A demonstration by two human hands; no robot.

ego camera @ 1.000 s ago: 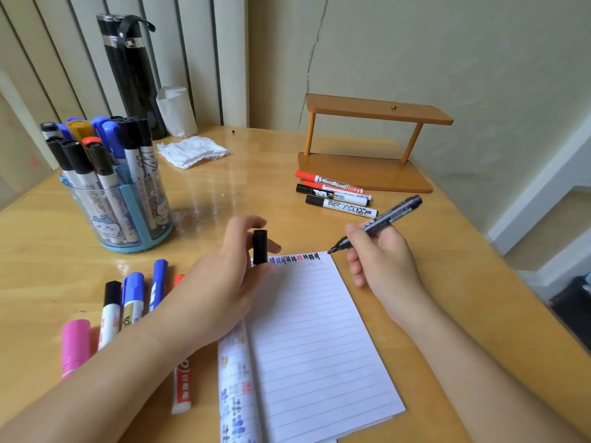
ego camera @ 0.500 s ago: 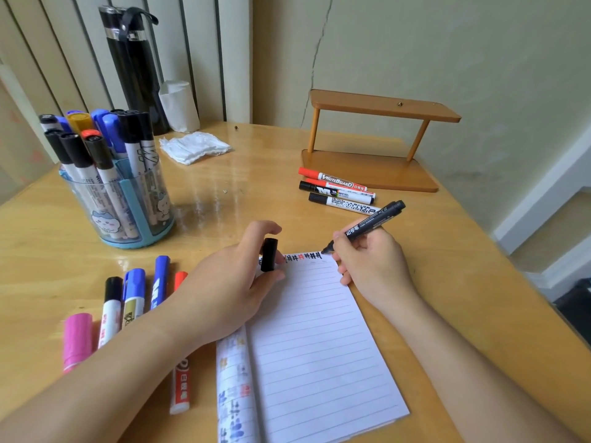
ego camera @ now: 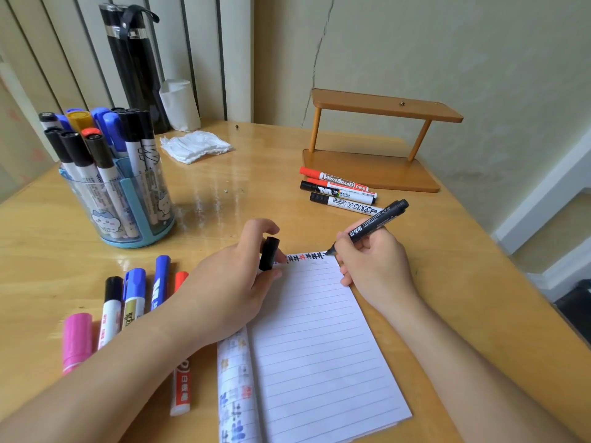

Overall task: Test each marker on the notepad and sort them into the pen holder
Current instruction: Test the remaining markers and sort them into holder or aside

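At the notepad's top edge: the right hand (ego camera: 374,260) has its fingers (ego camera: 344,266) curled round the black marker (ego camera: 371,227) in a writing grip. The tip touches the notepad (ego camera: 319,330) at the right end of a row of test marks.
Marker axis: the barrel slants from the tip at 8 o'clock to the tail at 2 o'clock, and the tail is lifted off the bench (ego camera: 256,174).
Left hand (ego camera: 224,282): finger and thumb pinch the black cap (ego camera: 268,253), which stands nearly upright. The other fingers are loosely bent, and the heel of the hand lies over the notepad's left side.
Cap to tip: the cap sits near the tip, at 9 o'clock from it, with the row of marks between them. Recapping probably calls for turning the two into line.
Pen holder (ego camera: 124,203): at 10 o'clock from the notepad and well apart. It is nearer the left hand and crowded with upright markers, so a free slot is hard to make out.
Open room: bare bench runs from the notepad up to the holder.
Obstacles: loose markers (ego camera: 134,292) lie at 9 o'clock, partly under the left forearm. Three more markers (ego camera: 342,193) lie at 1 o'clock, just in front of the wooden stand (ego camera: 377,139).
Edge: the bench's right edge lies at 3 o'clock, with bare bench between it and the right hand.
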